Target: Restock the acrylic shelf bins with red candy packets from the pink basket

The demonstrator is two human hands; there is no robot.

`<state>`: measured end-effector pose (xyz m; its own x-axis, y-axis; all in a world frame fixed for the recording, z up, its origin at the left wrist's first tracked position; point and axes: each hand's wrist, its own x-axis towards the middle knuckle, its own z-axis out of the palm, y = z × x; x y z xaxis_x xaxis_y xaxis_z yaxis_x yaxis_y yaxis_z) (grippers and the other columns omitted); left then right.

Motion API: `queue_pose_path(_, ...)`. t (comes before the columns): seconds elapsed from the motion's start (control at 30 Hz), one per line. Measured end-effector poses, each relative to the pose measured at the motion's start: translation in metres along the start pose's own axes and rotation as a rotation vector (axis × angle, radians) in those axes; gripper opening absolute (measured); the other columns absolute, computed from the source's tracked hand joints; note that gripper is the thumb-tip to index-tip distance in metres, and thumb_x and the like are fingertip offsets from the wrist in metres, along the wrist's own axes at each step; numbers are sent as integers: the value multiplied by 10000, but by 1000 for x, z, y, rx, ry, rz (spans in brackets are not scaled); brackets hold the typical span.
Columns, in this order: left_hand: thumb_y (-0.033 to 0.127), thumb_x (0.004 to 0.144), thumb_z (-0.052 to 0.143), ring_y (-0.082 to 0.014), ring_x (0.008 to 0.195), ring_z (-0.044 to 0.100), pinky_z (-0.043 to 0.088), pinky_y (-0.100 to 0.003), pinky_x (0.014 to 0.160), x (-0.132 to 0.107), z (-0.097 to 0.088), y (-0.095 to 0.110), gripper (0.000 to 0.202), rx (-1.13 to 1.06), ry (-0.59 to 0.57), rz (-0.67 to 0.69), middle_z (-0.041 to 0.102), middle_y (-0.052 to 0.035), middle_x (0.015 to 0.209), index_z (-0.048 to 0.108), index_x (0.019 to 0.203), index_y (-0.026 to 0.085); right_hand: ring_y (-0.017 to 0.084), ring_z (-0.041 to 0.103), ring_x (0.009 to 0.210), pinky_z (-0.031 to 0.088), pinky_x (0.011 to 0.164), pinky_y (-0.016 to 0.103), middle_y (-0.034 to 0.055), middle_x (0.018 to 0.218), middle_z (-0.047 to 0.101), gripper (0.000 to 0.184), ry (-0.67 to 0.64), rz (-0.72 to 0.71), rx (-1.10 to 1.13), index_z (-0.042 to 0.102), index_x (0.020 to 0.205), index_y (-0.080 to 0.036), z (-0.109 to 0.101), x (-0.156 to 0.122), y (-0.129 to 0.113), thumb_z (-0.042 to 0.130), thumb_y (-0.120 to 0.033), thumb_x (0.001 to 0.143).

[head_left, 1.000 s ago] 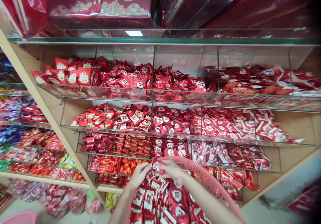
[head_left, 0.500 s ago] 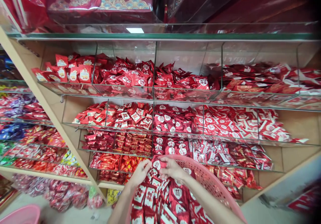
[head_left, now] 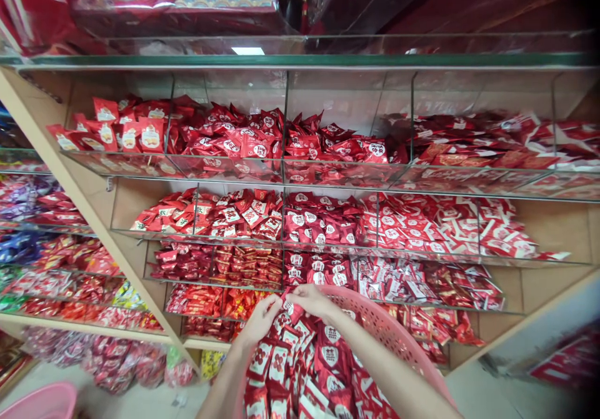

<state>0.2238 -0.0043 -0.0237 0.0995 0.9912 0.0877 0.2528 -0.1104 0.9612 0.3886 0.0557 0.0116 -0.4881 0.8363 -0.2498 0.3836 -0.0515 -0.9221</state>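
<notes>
Shifted since half a second ago: right hand (head_left: 309, 300), now nearer to left hand (head_left: 263, 316) and farther across the small red packet (head_left: 291, 314). White label on same packet: facing the camera before, mostly covered now. Shelf view: slid slightly left and upward.

Right hand: grips the packet from above and from the right, with fingers bent over the printed face. Left hand: closes thumb and fingertips together on the left edge of same packet; exact hold partly hidden. Packet position: sits between both hands, over the far part of a pink basket (head_left: 398, 338). Contact with packets underneath: cannot tell.

Basket: has a perforated wall, visible mainly at right. Contains flower-printed packets (head_left: 278, 361) at left, white with red print, and maroon packets (head_left: 330, 356) with white labels at centre and right. Both forearms: reach across from the near side.

Beyond the basket: tiered shelves with clear dividers (head_left: 284, 137), holding heaped red packets (head_left: 253, 141) in separate compartments. Overhead: glass shelf (head_left: 300, 61) bearing a maroon box (head_left: 173, 15) with wave decoration. Left of the wooden upright (head_left: 77, 197): second unit with purple, blue, green and red packets. Floor below: filled clear bags (head_left: 112, 363); pink tub (head_left: 40, 400) at lower left, partly cut off.
</notes>
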Motion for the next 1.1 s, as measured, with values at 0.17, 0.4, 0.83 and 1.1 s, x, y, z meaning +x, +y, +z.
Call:
queue_pose_path(0.17,511,846,374,-164,811,527,376,-273,803,-1,-1,8,411,-12,59,-101,601,-15,809,589,764,171,41,350,420,296,410,171,-88,461,393,297,33,-16,135,468,568,-164,-11,-14,-6,670,-357,669)
queue_pose_path(0.4,556,826,364,-204,932,554,357,-298,904,-3,0,18,453,25,86,-158,648,-18,868,627,750,195,54,533,553,447,563,188,-37,721,600,324,63,138,517,558,896,-192,-66,-77,8,728,-253,627)
queue_pose_path(0.83,563,810,404,-200,864,561,409,-284,804,-8,3,29,438,-22,89,-204,641,-27,845,610,786,177,158,646,755,513,800,312,7,772,611,426,218,228,587,560,986,-205,-88,-138,75,721,-370,628)
queue_pose_path(1.1,584,780,434,-221,908,554,379,-316,859,-5,3,24,458,-7,114,-217,649,-34,859,631,782,171,152,575,781,500,661,277,17,862,605,414,267,107,397,576,1001,-207,-85,-107,73,688,-389,646)
